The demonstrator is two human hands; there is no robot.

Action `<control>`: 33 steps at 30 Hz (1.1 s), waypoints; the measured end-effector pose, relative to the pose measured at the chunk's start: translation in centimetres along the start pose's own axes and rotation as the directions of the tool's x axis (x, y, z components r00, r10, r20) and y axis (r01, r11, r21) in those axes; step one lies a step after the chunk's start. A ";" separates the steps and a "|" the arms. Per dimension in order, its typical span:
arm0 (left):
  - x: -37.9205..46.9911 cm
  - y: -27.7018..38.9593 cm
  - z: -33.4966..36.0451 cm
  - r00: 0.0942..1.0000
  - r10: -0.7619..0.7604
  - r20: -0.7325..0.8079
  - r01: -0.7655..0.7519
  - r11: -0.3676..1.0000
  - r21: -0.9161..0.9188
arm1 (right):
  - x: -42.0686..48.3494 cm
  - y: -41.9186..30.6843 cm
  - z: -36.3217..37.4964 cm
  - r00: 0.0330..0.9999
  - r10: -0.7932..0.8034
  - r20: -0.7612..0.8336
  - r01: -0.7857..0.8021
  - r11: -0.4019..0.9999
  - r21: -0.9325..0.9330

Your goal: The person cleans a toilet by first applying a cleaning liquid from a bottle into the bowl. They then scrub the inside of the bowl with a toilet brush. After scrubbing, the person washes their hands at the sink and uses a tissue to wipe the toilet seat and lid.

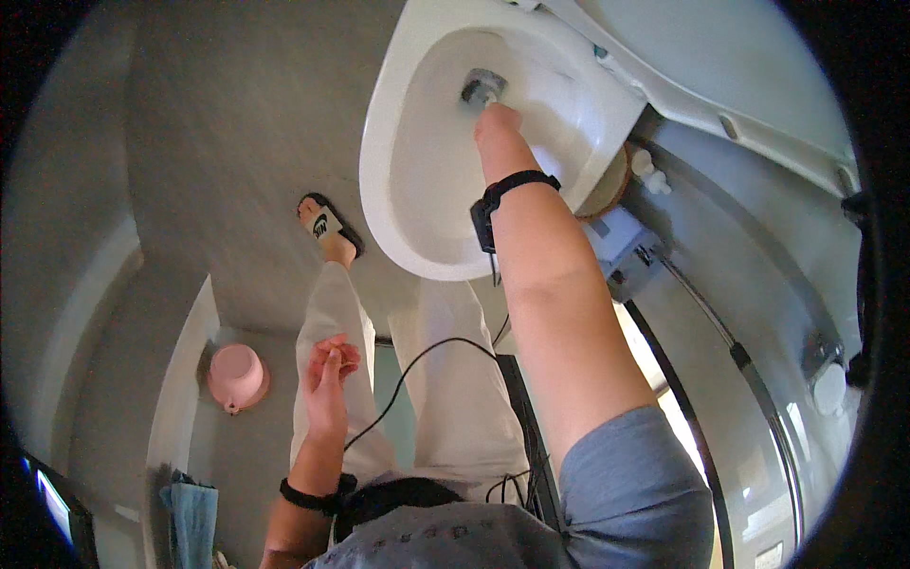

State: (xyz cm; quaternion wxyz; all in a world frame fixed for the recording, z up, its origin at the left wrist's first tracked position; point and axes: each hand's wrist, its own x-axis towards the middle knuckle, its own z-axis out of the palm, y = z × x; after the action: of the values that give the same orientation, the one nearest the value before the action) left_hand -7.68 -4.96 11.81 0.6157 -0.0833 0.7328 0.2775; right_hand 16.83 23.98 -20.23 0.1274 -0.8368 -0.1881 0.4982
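My right hand [499,121] reaches down into a white toilet bowl [444,192], its fingers mostly hidden behind the wrist. It appears closed around a short pale handle [490,101], which leads to a blurred grey patch [485,84] at the bottom of the bowl. Whether that patch is a brush head or the drain, I cannot tell. My left hand [332,366] hovers over my left trouser leg, fingers loosely bent, with nothing visible in it. A black strap with a small box [485,224] circles my right wrist. Another black band [313,496] is on the left one.
The toilet lid and seat [718,85] are raised at the right. A black cable [405,387] loops across my legs. To the right stand a blue-white box [615,245] and a metal hose [700,302]. A pink pot [236,377] sits at the left, with a blue cloth [192,508] nearer.
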 end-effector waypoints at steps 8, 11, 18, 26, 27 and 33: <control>-0.1 -0.7 0.4 1.000 0.015 0.015 -0.015 1.000 0.022 | -4.4 -2.1 -3.2 0.795 0.308 0.523 -0.282 -0.576 0.767; -0.9 -0.3 1.3 1.000 0.018 0.018 -0.018 1.000 0.017 | -9.8 -3.6 -7.6 0.779 0.122 0.615 -0.376 -0.694 0.614; -2.0 0.7 3.3 0.994 0.034 0.102 -0.037 0.999 0.026 | -13.3 -9.7 -4.3 0.822 0.218 0.527 -0.566 0.204 0.799; -2.5 1.1 1.6 0.995 0.053 0.088 -0.057 0.997 0.044 | -9.3 -8.8 -5.4 0.827 0.297 0.478 -0.432 -0.209 0.877; -2.4 1.2 1.3 0.995 0.059 0.086 -0.063 0.997 0.047 | -9.0 -9.3 -4.8 0.807 0.333 0.487 -0.483 -0.101 0.870; -2.1 1.0 0.4 0.997 0.075 0.021 -0.075 0.997 -0.007 | -10.4 -9.6 -6.0 0.852 0.243 0.463 -0.434 -0.165 0.886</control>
State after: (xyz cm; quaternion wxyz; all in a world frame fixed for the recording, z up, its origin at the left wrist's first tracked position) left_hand -7.26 -4.39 14.09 0.6125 -0.0545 0.7278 0.3035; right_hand 15.86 27.86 -5.40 0.5375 -0.4630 0.4478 0.5442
